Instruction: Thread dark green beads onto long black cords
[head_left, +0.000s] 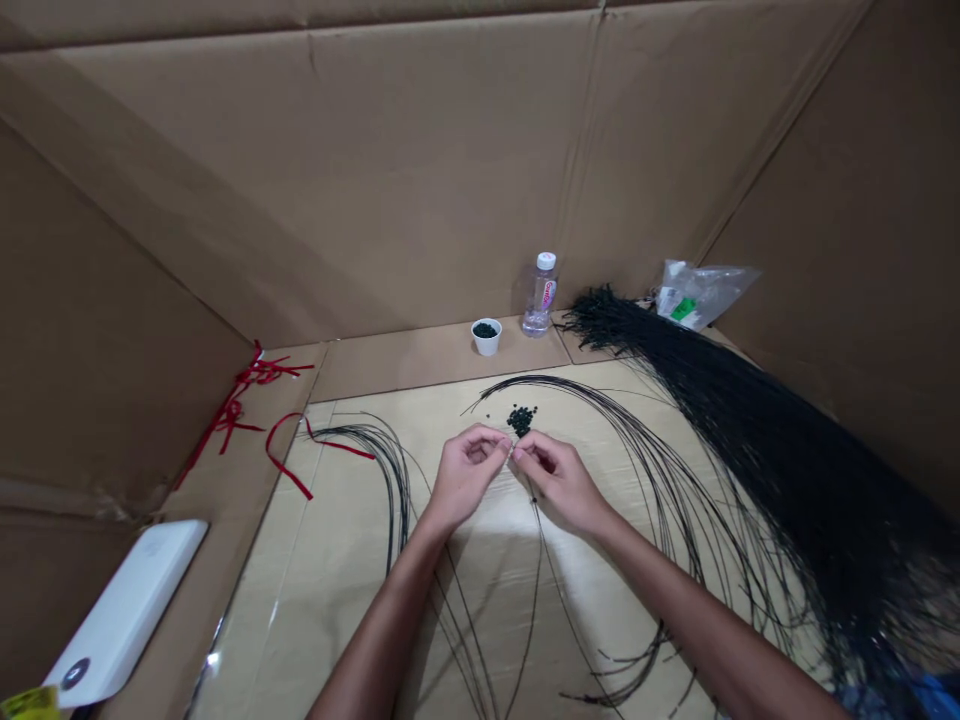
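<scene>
Nearly fingertip to fingertip, the left hand (466,476) and right hand (559,484) form a narrow pinch on something too fine to make out, just below a small heap of dark beads (521,420) on a pale cardboard sheet (337,540). Thin black strands (394,480) curve along both sides of that heap and pass beneath the forearms, while a thick hank of black cords (757,470) spreads to its right. Beyond the heap stand a white cup of beads (486,340) and a plastic water bottle (540,298), with tangled red ribbon (240,410) to its left, a white power bank (124,610) nearer at lower left, and a clear plastic bag (705,295) far right, all within cardboard walls (225,180).
</scene>
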